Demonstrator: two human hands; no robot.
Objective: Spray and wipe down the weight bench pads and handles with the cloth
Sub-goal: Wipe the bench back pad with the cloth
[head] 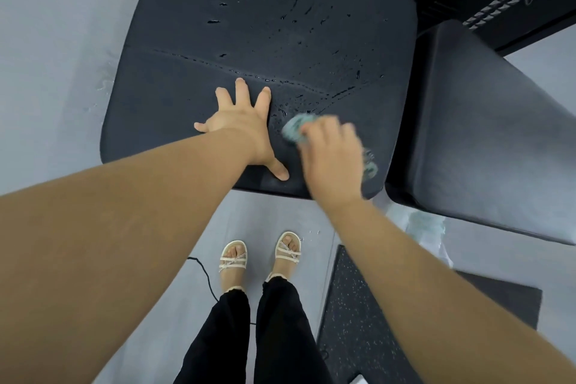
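Teal cloth [294, 129] in right hand [332, 159], left hand [241, 125] flat on pad [249, 25]

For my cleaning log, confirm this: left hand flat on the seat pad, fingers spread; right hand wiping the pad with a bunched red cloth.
Not quite: the head view shows the cloth is pale teal, not red. The rest stands: left hand flat on the seat pad, fingers spread; right hand wiping the pad with the bunched cloth.
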